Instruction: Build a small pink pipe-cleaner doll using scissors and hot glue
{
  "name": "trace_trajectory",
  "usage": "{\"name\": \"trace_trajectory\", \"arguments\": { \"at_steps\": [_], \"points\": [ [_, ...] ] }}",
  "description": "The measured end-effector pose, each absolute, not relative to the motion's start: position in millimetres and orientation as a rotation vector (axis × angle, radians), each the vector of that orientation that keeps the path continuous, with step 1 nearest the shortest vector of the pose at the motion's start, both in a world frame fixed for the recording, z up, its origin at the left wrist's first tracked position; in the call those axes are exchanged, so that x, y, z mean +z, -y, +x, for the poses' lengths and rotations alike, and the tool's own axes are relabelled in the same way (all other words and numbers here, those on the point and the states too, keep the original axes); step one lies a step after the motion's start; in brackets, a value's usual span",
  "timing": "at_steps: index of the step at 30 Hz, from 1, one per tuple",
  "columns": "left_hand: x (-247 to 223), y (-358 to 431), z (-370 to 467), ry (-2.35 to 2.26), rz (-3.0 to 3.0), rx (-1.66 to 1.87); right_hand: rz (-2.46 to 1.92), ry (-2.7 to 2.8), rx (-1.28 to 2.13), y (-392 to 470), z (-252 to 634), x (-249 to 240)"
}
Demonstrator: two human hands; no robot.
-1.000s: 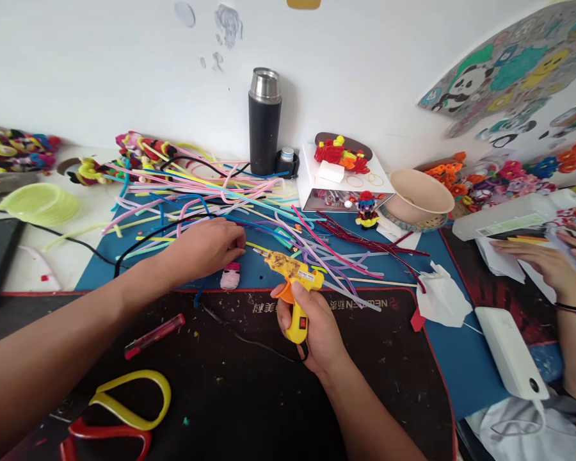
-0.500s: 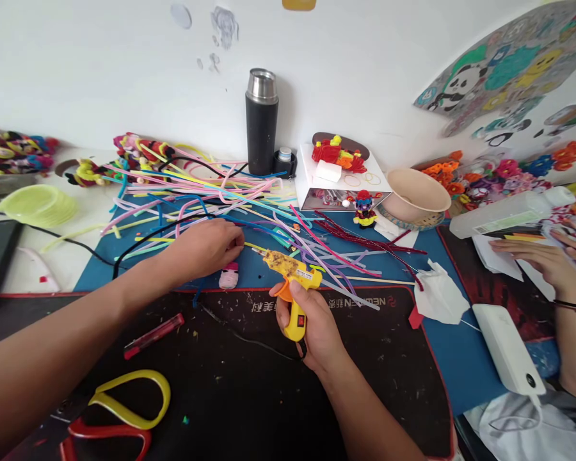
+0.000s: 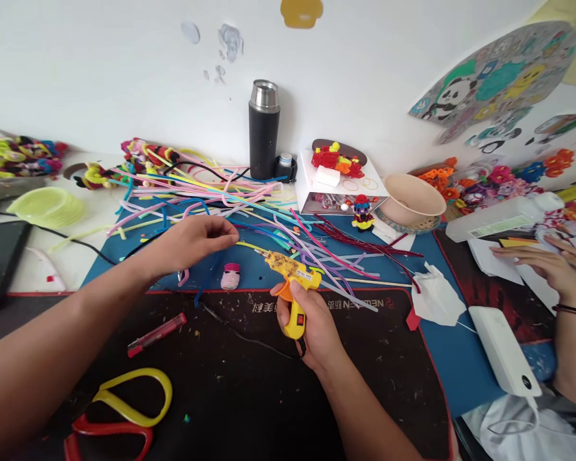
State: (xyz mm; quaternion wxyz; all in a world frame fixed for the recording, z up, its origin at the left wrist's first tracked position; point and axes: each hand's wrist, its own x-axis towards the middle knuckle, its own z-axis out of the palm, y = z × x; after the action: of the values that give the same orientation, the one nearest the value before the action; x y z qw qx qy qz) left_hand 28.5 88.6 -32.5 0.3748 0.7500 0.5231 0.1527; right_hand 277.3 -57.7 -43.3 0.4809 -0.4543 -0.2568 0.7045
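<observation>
Glue gun (image 3: 294,270) was in the R hand (image 3: 319,326), near centre, nozzle (image 3: 260,251) pointing approx. 10 o'clock; fingers wrapped round the handle (image 3: 296,321), close by the orange trigger (image 3: 284,292). L hand (image 3: 189,243) hung at the gun's 10 o'clock, thumb and fingertips pressed together; couldn't tell if they pinched anything. Pink roll (image 3: 230,277) sat at the gun's 9 o'clock, pipe cleaners (image 3: 196,189) approx. 11. Gun looked fairly light, stiff plastic, prob. not slippery; handle was the best hold, nozzle poss. hot.
</observation>
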Motion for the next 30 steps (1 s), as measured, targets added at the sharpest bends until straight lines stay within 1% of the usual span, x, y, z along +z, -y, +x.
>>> {"name": "trace_trajectory", "arguments": {
  "at_steps": [5, 11, 19, 25, 30],
  "points": [
    [-13.4, -69.2, 17.0, -1.312, 1.468, 0.634, -1.116, 0.635, 1.723, 57.9, 275.3, -39.8],
    [-2.4, -51.7, 15.2, -1.215, 1.269, 0.703, -1.135, 0.64, 1.7, 58.5, 275.7, -41.8],
    [-3.5, -37.5, 6.8, -1.209, 1.195, 0.73, -1.135, 0.655, 1.69, 58.5, 276.9, -49.9],
    [-14.2, -17.5, -12.9, -1.254, 1.282, 0.697, -1.149, 0.699, 1.688, 58.6, 276.1, -48.6],
    [-9.4, 0.4, -17.0, -1.347, 1.348, 0.67, -1.178, 0.799, 1.647, 60.1, 273.1, -44.9]
  ]
}}
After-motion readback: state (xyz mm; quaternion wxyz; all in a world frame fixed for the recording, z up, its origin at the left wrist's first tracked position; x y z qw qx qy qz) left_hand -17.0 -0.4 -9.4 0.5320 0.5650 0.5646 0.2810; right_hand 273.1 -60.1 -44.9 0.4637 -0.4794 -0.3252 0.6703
